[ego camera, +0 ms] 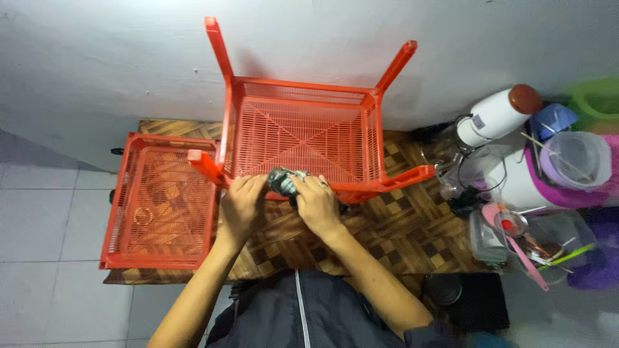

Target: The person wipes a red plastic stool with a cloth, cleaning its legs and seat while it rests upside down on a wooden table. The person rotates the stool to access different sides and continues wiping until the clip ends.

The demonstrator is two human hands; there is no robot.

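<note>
- Upturned orange rack tier (300, 138) on a parquet-patterned table (400, 225), four legs pointing up toward the wall, long axis parallel to the table's back edge.
- Left hand (242, 206) and right hand (317, 205) at the tier's near rim, fingers curled around a crumpled grey cloth (284, 180), possibly a rag.
- Risk: pressing hard on the near rim, tipping the light tier toward the second orange tier (161, 203) at the table's left edge.

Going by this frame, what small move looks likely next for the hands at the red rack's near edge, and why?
Probably a wipe along the near rim of the upturned red rack. Both the left hand and right hand press a crumpled grey cloth against that rim, and the rest of the rim to either side lies uncovered. A second red tray sits apart, untouched.
</note>
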